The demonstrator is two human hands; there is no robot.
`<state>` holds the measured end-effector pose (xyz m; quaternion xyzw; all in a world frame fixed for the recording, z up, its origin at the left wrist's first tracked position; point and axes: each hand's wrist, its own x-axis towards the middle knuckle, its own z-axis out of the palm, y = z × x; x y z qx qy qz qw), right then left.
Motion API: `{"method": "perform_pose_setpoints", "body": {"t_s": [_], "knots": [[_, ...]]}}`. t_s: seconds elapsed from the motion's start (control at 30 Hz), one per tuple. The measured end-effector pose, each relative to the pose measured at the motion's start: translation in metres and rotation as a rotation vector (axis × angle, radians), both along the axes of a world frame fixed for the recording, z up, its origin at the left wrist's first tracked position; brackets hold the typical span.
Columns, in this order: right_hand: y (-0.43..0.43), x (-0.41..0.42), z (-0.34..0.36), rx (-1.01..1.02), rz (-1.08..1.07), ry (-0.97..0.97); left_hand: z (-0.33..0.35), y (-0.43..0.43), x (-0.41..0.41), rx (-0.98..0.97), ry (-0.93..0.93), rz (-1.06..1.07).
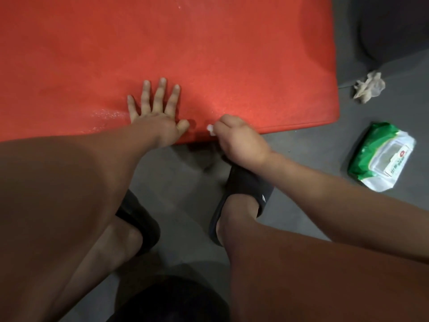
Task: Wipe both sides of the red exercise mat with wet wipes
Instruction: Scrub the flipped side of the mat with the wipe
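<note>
Head view: a smooth grey floor carries the red exercise mat, which lies flat across the far half, with a pack of wet wipes and a crumpled wipe on the floor to its right. The mat's near edge runs left to right and its right edge runs away. It leaves the frame at left and far side, so its long axis cannot be told. The left hand lies spread, palm down, on the mat by the near edge, beside a wet sheen, while the right hand is curled at that edge, pinching a white wet wipe.
</note>
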<state>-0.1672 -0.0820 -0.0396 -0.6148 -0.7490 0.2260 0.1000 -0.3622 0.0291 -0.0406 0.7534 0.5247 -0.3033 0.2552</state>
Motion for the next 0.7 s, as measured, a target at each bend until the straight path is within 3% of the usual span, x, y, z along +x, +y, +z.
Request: {"method": "perform_pose_setpoints", "body": {"t_s": [0.1, 0.2, 0.27, 0.37, 0.47, 0.53, 0.7], "knots": [[-0.009, 0.059, 0.007, -0.013, -0.025, -0.137, -0.001, 0.0, -0.002, 0.01, -0.014, -0.003], [-0.01, 0.086, 0.011, -0.042, -0.356, -0.22, -0.002, 0.001, -0.003, 0.012, -0.023, -0.003], [-0.005, 0.061, 0.006, -0.06, -0.471, -0.174, -0.002, 0.001, -0.002, 0.014, -0.022, 0.0], [0.0, 0.004, -0.001, -0.041, -0.218, 0.031, -0.002, 0.001, -0.003, 0.018, -0.009, -0.008], [0.002, 0.017, -0.001, -0.001, -0.075, 0.012, -0.002, 0.002, -0.002, 0.015, -0.007, -0.01], [0.001, 0.053, -0.001, 0.017, -0.178, -0.063, -0.003, 0.002, -0.003, 0.016, -0.011, -0.012], [-0.006, 0.128, 0.005, 0.02, -0.686, -0.249, -0.004, 0.002, -0.003, 0.018, -0.017, -0.016]]}}
